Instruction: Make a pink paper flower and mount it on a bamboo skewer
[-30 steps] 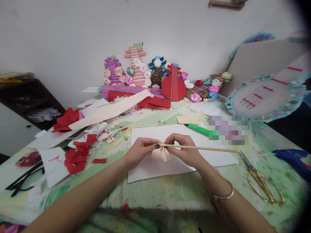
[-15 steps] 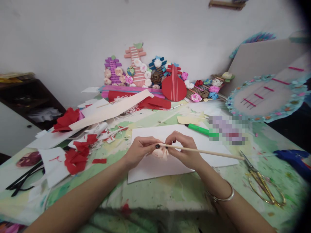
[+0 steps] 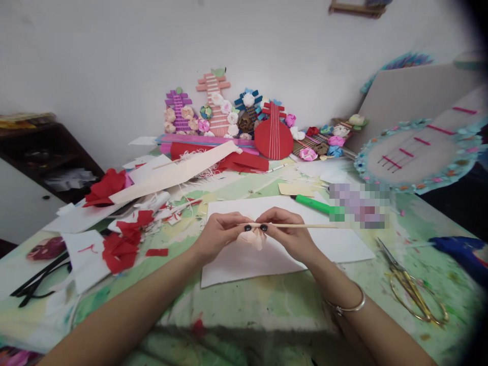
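Both hands meet in front of me over a white sheet of board [image 3: 236, 269]. My left hand [image 3: 218, 234] is closed, its thumb pressing on one end of a thin wooden stick [image 3: 305, 225]. My right hand [image 3: 292, 236] pinches the same stick close beside it, thumb on the near side. From there the stick runs nearly level to the right. Cream crepe paper [image 3: 251, 239] hangs in a small cupped, petal-like piece below the thumbs. Where paper and stick meet is hidden by my fingers.
Gold-handled scissors [image 3: 414, 290] and a blue glue gun [image 3: 461, 251] lie at right. Beyond the board is a green cutter [image 3: 314, 204]. Red paper scraps [image 3: 120, 249] and black-framed glasses [image 3: 41, 284] are at left. Paper-flower instruments, including a red one [image 3: 272, 134], lean against the wall.
The stick has swung from sloping down to the right to almost level. My right thumb has come up onto the stick, next to my left thumb.
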Tool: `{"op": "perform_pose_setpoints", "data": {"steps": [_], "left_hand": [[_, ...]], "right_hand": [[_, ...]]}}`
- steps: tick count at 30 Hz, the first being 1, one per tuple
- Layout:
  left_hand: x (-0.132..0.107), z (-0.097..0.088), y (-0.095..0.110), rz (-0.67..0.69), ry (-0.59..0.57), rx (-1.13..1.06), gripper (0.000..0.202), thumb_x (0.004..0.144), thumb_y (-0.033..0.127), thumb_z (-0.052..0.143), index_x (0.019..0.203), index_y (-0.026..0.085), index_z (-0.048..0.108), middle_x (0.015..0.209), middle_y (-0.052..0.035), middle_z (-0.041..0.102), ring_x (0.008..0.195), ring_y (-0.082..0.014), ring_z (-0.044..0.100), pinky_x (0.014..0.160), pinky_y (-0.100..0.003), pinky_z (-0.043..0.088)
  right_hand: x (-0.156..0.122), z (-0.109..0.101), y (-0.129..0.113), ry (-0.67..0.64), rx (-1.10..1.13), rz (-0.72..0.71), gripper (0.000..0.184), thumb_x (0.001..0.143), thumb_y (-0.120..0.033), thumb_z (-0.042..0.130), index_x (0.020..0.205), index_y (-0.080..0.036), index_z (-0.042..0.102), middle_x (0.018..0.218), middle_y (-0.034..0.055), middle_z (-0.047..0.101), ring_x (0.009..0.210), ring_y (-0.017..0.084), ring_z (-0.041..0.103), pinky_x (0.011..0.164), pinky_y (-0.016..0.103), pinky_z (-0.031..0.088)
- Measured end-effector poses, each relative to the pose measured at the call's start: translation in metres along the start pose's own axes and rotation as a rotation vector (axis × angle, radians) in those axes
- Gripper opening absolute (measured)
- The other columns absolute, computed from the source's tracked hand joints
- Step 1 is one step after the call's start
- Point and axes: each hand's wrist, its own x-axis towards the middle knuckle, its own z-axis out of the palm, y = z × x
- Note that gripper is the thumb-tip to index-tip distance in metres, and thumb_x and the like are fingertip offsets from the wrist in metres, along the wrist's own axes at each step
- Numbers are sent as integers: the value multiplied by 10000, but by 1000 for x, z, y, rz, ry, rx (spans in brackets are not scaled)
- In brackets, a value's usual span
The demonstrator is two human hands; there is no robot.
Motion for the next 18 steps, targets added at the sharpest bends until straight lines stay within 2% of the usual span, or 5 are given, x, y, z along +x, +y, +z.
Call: {"op": "perform_pose_setpoints", "data": {"steps": [8,15,18], "left_hand": [[1,-3,-5,-17,-13,-33,227,729,322,693,845,136,751,683,-27,555,509,-52,385,463,-207,250],[0,-1,-3,-71,-28,-166,211,688,301,731,817,136,744,741,-55,636,642,-118,527,546,-218,352],[0,-1,-3,-106,-31,-183,235,701,320,719,830,124,732,713,-55,642,605,-109,514,538,-223,346]], "right_hand": [[2,0,2,-6,155,88,111,769,-279,668,801,-174,659,746,19,654,686,118,593,607,221,460],[3,0,6,4,180,116,126,739,-284,693,781,-168,667,728,20,650,661,114,573,596,229,450],[3,-1,7,2,196,124,132,728,-288,701,772,-167,671,717,21,653,658,120,575,598,237,452]]}}
